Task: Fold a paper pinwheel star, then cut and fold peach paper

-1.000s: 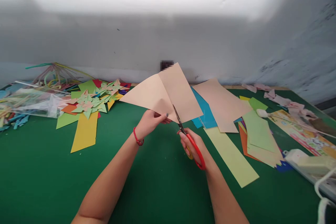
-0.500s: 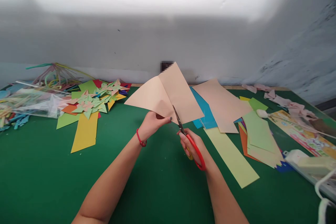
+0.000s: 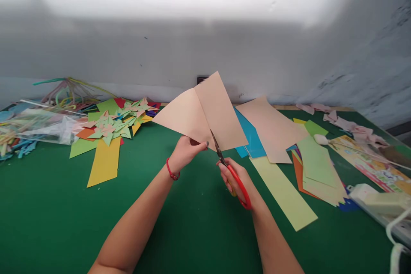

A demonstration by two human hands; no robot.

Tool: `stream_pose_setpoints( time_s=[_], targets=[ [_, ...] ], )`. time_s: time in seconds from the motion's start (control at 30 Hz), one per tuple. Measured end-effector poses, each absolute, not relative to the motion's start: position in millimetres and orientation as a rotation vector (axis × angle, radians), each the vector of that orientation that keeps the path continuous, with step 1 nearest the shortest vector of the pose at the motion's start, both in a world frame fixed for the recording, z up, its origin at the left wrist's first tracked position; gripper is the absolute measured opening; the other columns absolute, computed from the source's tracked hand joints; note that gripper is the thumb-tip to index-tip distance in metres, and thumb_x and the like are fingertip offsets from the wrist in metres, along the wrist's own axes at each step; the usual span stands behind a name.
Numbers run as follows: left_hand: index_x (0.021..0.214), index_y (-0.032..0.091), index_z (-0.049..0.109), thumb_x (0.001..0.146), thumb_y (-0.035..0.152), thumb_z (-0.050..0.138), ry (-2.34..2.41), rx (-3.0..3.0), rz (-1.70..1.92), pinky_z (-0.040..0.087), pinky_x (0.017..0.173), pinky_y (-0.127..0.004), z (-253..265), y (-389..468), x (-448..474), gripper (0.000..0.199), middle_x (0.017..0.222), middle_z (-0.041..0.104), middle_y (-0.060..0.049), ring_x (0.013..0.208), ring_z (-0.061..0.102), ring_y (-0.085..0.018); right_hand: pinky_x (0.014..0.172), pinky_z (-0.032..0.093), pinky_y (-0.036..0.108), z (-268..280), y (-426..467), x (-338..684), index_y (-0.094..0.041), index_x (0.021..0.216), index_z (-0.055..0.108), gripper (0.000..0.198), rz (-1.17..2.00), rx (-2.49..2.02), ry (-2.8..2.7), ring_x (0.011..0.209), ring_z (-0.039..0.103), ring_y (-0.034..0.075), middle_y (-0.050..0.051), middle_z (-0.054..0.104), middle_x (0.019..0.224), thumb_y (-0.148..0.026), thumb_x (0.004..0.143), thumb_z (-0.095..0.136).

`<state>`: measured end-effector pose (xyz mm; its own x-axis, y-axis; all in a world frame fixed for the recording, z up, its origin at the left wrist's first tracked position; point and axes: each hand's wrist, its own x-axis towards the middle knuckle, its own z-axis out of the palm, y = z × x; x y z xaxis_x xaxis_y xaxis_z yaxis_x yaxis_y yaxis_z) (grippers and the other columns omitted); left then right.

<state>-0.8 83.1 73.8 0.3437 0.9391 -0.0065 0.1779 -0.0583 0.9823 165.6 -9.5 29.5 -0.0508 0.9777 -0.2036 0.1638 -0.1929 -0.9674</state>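
A peach-coloured sheet of paper (image 3: 183, 113) with a crease down its middle is raised above the green table. My left hand (image 3: 189, 152) pinches its lower edge, thumb on top and the other fingers hidden beneath. In my right hand (image 3: 233, 175) is a pair of scissors (image 3: 238, 183) with red and yellow handles, my fingers wrapped round them. The scissor blades lie at the paper's near edge, along the crease, with the tip over the sheet. Close to my right hand, a pale yellow-green paper strip (image 3: 282, 192) rests on the table.
Folded paper stars (image 3: 112, 126) and coloured sheets lie at the left, beside a plastic bag (image 3: 48, 126) with strips. More peach paper (image 3: 272, 130), blue paper (image 3: 250, 135) and green sheets (image 3: 316, 165) spread at the right. A white power strip (image 3: 379, 201) with cable sits far right. A wall stands behind.
The far part of the peach sheet has risen slightly, and its right corner has shifted a little left. Both hands stay almost in place, with the scissors still at the crease.
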Motion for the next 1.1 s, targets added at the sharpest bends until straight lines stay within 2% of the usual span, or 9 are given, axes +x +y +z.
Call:
stream_pose_setpoints(
  time_s=[0.7,1.1],
  targets=[
    [0.064,0.012,0.067,0.07,0.033,0.066,1.113,1.513,0.861,0.049,0.062,-0.025,75,84,-3,0.021,0.067,0.069,-0.007,0.068,0.064,-0.019,0.038,0.031,0.02,40,-12,161,-0.02,0.091,0.054,0.038,1.199,-1.535,-1.362,0.043,0.039,0.008,-0.004,0.044,0.057,-0.057,0.08,0.048],
    [0.068,0.011,0.066,0.069,0.029,0.067,1.108,1.452,0.862,0.05,0.067,-0.027,78,83,-2,0.018,0.071,0.07,-0.008,0.071,0.065,-0.02,0.037,0.03,0.02,30,-9,164,-0.021,0.086,0.054,0.036,1.205,-1.53,-1.353,0.038,0.038,0.007,-0.005,0.045,0.053,-0.057,0.08,0.048]
  ],
)
